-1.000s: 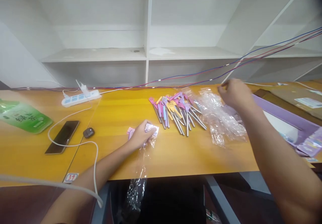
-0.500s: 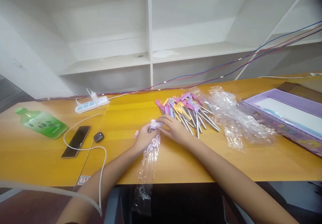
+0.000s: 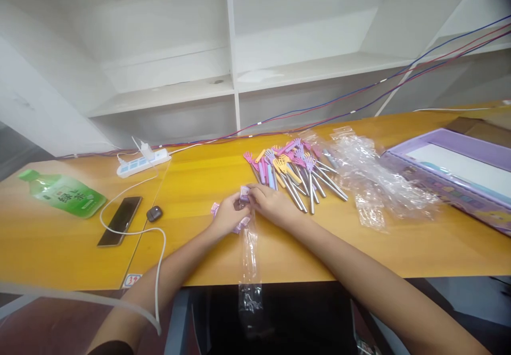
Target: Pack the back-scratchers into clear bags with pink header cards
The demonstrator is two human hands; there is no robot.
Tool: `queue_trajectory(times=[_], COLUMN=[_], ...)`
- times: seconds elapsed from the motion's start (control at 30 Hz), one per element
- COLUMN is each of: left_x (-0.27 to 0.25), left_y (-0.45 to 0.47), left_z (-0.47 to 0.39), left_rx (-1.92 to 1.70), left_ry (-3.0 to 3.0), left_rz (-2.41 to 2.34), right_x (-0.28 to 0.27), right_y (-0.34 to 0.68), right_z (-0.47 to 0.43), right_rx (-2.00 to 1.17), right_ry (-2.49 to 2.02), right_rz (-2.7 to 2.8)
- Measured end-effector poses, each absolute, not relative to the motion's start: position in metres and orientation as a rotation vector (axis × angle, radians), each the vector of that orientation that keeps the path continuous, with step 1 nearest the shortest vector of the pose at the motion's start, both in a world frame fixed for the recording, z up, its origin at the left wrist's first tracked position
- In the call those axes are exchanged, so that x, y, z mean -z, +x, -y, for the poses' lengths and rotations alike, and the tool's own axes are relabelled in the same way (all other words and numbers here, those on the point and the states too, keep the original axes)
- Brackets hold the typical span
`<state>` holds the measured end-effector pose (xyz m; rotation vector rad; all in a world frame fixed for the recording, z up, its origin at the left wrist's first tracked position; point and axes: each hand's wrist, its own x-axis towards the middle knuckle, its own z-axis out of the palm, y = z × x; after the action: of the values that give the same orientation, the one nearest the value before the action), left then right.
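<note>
My left hand (image 3: pixel 229 215) is closed at the near middle of the table, its fingers curled around a small purple-and-white printed piece (image 3: pixel 244 191). My right hand (image 3: pixel 272 203) meets it from the right, thumb and fingers pinched at the same spot. From between the hands a long clear plastic bag (image 3: pixel 250 254) hangs over the table's front edge. More purple printed pieces (image 3: pixel 240 226) stick out beneath my left hand; fingers hide much of them. Just beyond my right hand lies a pile of colourful hand-shaped back scratchers (image 3: pixel 297 166) with metal rods.
Crumpled clear plastic bags (image 3: pixel 371 176) lie right of the pile, beside an open purple box (image 3: pixel 451 179). To the left are a green bottle (image 3: pixel 64 192), a phone (image 3: pixel 120 221), a small black case (image 3: pixel 154 214), a power strip (image 3: pixel 143 163) and a white cable (image 3: pixel 163 254) looping near my left forearm.
The hanging plastic bag has swung right and straightened. More of the purple printed pieces show under my left hand. My hands stay together, and the view has shifted slightly.
</note>
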<state>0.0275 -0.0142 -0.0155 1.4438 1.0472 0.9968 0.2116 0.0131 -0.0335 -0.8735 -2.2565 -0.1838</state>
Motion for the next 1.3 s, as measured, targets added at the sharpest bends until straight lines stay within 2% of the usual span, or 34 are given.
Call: queue_trajectory(times=[0.1, 0.2, 0.43, 0.53, 0.63, 0.83, 1.07, 1.3], left_x=[0.017, 0.015, 0.0, -0.003, -0.006, -0.006, -0.006, -0.009], left_y=[0.026, 0.024, 0.025, 0.025, 0.025, 0.023, 0.022, 0.024], left_z=[0.014, 0.014, 0.024, 0.023, 0.02, 0.017, 0.016, 0.019], left_rx=[-0.949, -0.943, -1.043, -1.031, -1.005, -1.089, -1.081, -1.024], left_ry=[1.52, 1.64, 1.811, 1.955, 2.02, 1.953, 2.017, 1.956], left_rz=[-1.073, -1.129, -1.174, -1.156, -1.166, -1.178, -1.128, -1.178], right_x=[0.033, 0.03, 0.016, 0.011, 0.006, -0.001, 0.004, 0.005], right_y=[0.211, 0.208, 0.213, 0.219, 0.225, 0.228, 0.223, 0.228], right_z=[-0.012, -0.01, -0.009, -0.01, -0.012, -0.009, -0.014, -0.026], right_rx=[0.211, 0.108, -0.593, -0.77, -0.766, -0.463, -0.697, -0.702], right_ry=[-0.906, -0.97, -1.054, -1.011, -1.0, -0.901, -0.838, -0.962], right_rz=[2.283, 2.247, 1.846, 1.819, 1.884, 2.053, 1.927, 1.752])
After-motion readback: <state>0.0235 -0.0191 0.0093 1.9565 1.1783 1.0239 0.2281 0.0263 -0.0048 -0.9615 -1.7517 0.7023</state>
